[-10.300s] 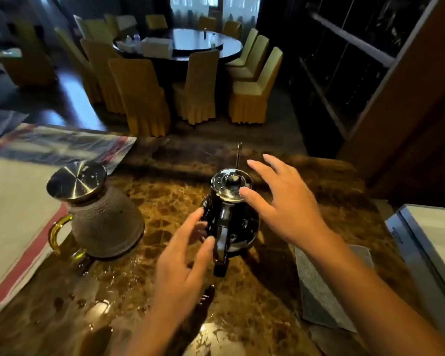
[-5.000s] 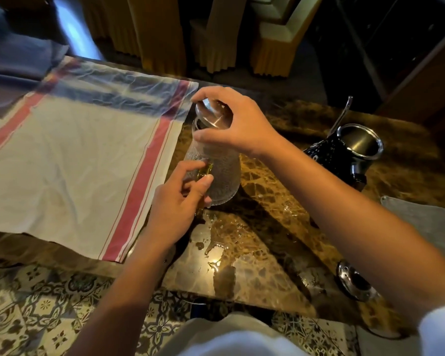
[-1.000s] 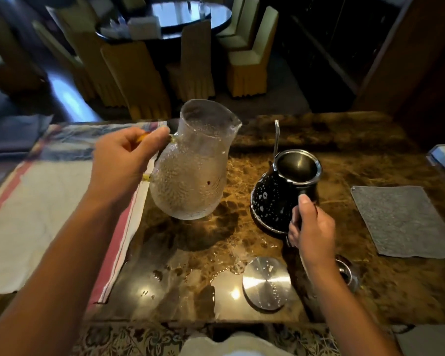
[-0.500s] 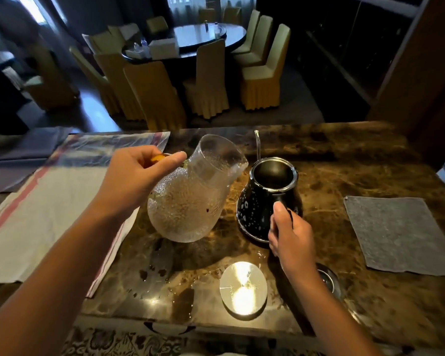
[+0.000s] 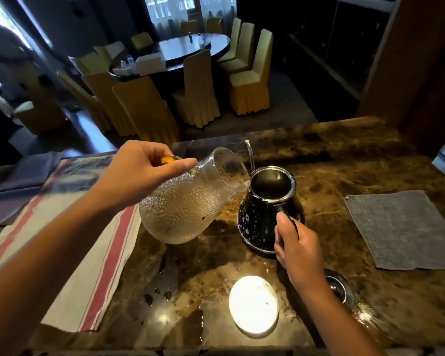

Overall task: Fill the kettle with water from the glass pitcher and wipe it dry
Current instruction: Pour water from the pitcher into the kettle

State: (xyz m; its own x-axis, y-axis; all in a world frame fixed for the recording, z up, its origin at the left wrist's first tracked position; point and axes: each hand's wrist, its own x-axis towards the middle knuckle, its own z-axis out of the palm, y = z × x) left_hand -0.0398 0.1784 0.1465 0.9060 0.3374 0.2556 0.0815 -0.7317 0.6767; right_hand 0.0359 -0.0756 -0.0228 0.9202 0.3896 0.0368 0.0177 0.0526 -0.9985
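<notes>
The brown marble counter (image 5: 344, 160) carries a black bell-shaped metal kettle (image 5: 262, 222) at centre. A tilted dimpled glass pitcher (image 5: 185, 201) hangs at its nine o'clock, a round steel lid (image 5: 253, 308) lies at six, a grey square cloth (image 5: 406, 227) at three, and a red-striped white towel (image 5: 70, 253) farther toward nine.

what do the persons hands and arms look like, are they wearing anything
Both forearms are bare as far as the frame shows: no sleeves, gloves, watch, bracelets or rings visible on the left hand or the right hand. The nails that show are short and unpainted. The upper arms are out of frame, so a sleeve higher up cannot be ruled out.
</notes>
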